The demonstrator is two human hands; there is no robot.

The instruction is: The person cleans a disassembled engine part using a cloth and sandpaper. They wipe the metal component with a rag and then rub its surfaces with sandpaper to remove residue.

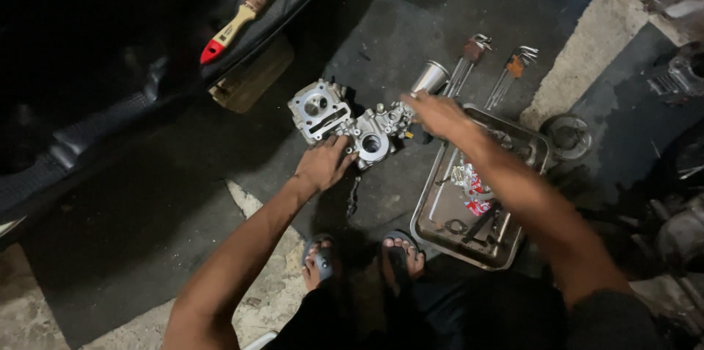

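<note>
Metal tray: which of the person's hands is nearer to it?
Right. The right hand hovers just above the metal tray's far-left corner; the left hand rests on the engine part, further left.

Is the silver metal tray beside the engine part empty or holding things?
Holding things: the rectangular silver metal tray contains small dark tools and a red-and-white packet.

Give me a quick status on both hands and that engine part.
Left hand gripping the silver engine part on the floor. Right hand on its far end. Metal tray of tools alongside, nothing blocking.
</note>
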